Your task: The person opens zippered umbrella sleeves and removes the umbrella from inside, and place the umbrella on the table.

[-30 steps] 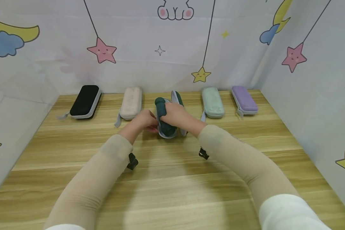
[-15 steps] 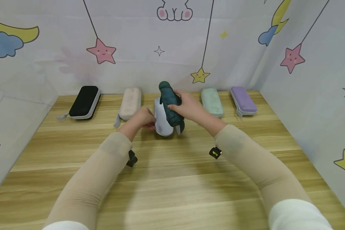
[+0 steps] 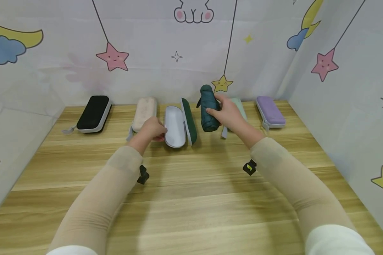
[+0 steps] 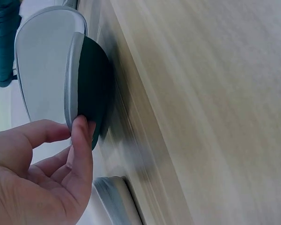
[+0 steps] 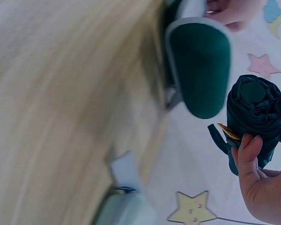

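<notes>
A compact folded umbrella [image 3: 207,111], dark green with a rounded end and a small strap, is raised above the back of the table. My right hand [image 3: 229,112] grips it around the middle, as the umbrella [image 5: 256,110] in the right wrist view also shows. Left of it, a dark green umbrella case [image 3: 175,129] stands unzipped, its pale grey inside bare and its lid [image 3: 189,122] tipped up on the right. My left hand [image 3: 151,130] pinches the case's left rim between thumb and fingers, seen at the case [image 4: 94,77] in the left wrist view.
Along the back of the wooden table [image 3: 191,198], a black case [image 3: 94,111] and a cream case [image 3: 146,109] lie to the left. Partly behind my right hand is a mint case [image 3: 239,104]; a purple case [image 3: 270,110] lies farther right. A printed cloth wall [image 3: 146,35] stands behind.
My right hand has lifted the umbrella out of the case and carried it right. The case has shifted slightly left with my left hand at its rim.
</notes>
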`<state>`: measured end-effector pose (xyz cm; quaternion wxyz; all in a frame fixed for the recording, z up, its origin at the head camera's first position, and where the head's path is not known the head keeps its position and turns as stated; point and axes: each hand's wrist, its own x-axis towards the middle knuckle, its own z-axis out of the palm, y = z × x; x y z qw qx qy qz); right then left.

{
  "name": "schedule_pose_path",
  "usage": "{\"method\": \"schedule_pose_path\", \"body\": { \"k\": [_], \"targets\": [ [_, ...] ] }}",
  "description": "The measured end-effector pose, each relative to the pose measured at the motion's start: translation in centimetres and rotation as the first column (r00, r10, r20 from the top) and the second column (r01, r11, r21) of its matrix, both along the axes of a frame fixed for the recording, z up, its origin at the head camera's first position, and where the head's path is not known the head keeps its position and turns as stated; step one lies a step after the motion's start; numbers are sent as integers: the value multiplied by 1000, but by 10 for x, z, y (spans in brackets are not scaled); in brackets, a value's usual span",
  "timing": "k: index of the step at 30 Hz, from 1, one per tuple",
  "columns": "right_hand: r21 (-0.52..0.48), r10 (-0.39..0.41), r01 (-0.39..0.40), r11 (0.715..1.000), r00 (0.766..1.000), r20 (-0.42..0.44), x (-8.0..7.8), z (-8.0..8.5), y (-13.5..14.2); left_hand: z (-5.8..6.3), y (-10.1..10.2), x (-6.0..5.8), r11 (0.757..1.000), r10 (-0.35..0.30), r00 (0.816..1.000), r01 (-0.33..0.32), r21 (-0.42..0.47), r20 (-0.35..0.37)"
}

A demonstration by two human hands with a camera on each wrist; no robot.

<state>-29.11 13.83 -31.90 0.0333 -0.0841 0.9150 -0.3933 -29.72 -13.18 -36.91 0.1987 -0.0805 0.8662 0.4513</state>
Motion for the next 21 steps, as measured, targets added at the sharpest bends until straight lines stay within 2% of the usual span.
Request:
{"method": "schedule_pose_path", "body": {
  "k": [4,9,16,21],
  "targets": [
    [90,1,-7,996,998,57,-11,-21,-1,-2,-2,-1,1000,-8,1000,8,-13,-10],
    [195,17,-33,980,996,87,-22,-41,-9,-7,-3,0,1000,-3,1000,3,-1,-14],
    [237,70,-91,967,993,93,-29,-58,-22,-11,1,-2,999,30,1000,-30,13,0],
    [237,102,-122,964,990,93,-31,-62,-22,-11,1,-3,998,39,999,-39,44,11]
  ]
}}
